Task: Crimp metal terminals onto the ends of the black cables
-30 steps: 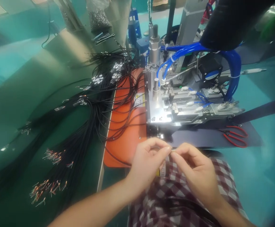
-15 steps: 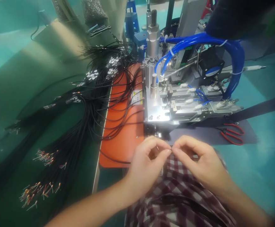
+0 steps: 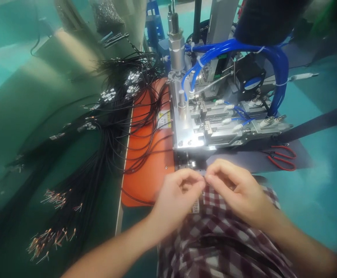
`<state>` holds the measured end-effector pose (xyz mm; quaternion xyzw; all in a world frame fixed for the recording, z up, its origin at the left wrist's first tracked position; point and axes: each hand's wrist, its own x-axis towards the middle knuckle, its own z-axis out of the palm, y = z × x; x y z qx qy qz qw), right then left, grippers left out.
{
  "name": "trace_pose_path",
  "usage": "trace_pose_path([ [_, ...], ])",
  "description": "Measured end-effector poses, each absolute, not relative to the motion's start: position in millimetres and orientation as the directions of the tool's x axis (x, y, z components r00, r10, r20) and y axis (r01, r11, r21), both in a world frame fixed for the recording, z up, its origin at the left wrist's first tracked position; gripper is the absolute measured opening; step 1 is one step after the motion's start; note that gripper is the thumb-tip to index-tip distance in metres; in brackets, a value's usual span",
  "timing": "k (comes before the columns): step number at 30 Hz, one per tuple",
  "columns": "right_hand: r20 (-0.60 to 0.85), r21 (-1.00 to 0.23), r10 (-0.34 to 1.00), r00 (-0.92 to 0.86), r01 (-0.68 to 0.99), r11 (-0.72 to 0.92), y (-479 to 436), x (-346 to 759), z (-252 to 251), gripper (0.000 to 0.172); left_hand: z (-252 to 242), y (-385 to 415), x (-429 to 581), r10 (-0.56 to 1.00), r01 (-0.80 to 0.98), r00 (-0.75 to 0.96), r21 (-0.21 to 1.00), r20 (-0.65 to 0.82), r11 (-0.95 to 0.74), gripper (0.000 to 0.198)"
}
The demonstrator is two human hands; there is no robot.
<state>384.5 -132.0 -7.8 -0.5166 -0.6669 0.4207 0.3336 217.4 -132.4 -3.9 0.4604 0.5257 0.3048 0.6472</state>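
My left hand (image 3: 180,193) and my right hand (image 3: 232,185) meet fingertip to fingertip just in front of the metal machine (image 3: 188,135). Both pinch thumb against forefinger; whatever lies between the tips is too small to make out. One black cable (image 3: 136,198) runs across the orange plate (image 3: 148,183) toward my left wrist. More black cables (image 3: 142,150) cross that plate and reach the machine's left side. Checked cloth (image 3: 214,231) lies below my hands.
Bundles of black cable (image 3: 93,173) with bared wire ends (image 3: 41,241) spread over the green surface at left. Red-handled pliers (image 3: 282,158) lie on a grey mat (image 3: 301,160) at right. Blue air hoses (image 3: 281,69) arch over the machine. A dark bar (image 3: 319,121) extends right.
The view has shifted, so the machine appears a little further left. My hands are still fingertip to fingertip, with the right one slightly higher and its fingers more curled.
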Motion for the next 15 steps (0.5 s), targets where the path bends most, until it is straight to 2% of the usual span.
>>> trace_pose_path([
  [2,-0.042,-0.937,0.986,-0.162,0.348,0.017,-132.8,382.6,-12.0,0.016,-1.0,-129.5,217.6,0.858,0.029,0.252,0.89,-0.448,0.456,0.016],
  [5,-0.076,-0.954,0.993,-0.086,0.295,-0.048,-135.7,378.9,-17.3,0.013,0.9,-126.3,216.7,0.864,-0.032,0.238,0.886,-0.443,0.463,0.017],
  [11,-0.067,-0.97,0.997,-0.032,0.236,-0.058,-143.3,366.9,-17.6,0.009,-1.8,-125.8,213.9,0.869,-0.063,0.245,0.887,-0.431,0.458,0.015],
  [15,-0.173,-0.979,0.984,-0.032,0.115,-0.168,-139.7,362.9,-16.6,0.014,-1.7,-126.1,215.1,0.86,-0.074,0.234,0.874,-0.453,0.481,0.016],
])
